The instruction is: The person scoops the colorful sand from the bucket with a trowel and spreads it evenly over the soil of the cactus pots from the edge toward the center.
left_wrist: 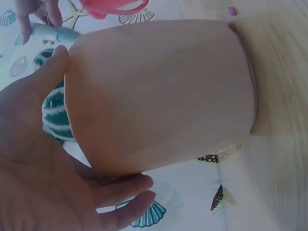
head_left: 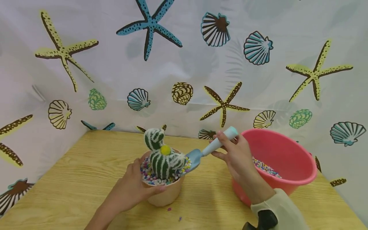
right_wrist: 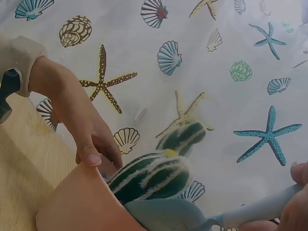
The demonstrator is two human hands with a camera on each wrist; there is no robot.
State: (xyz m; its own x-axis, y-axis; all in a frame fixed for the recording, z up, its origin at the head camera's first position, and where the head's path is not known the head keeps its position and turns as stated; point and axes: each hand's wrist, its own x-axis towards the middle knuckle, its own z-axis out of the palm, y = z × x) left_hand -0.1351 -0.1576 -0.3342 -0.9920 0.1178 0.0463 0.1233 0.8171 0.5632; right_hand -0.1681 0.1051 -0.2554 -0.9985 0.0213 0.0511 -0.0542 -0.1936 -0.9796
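A terracotta-coloured flower pot (head_left: 165, 197) stands on the table, holding a green-and-white cactus (head_left: 159, 163) with a yellow pompom and many small coloured pebbles (head_left: 147, 171) around its base. My left hand (head_left: 130, 185) grips the pot by its rim, thumb at the near side and fingers round the far left. With my right hand (head_left: 237, 155) I hold a light blue scoop (head_left: 212, 146) by its handle. Its blade (right_wrist: 166, 215) tips down over the pot's right rim, next to the cactus, and pebbles lie at its tip.
To the right stands a pink bucket (head_left: 287, 179) with more coloured pebbles (head_left: 265, 167) inside, right behind my right forearm. A few stray pebbles (head_left: 169, 209) lie on the wooden table (head_left: 210, 198) in front of the pot. A sheet printed with shells and starfish (head_left: 178, 70) hangs behind.
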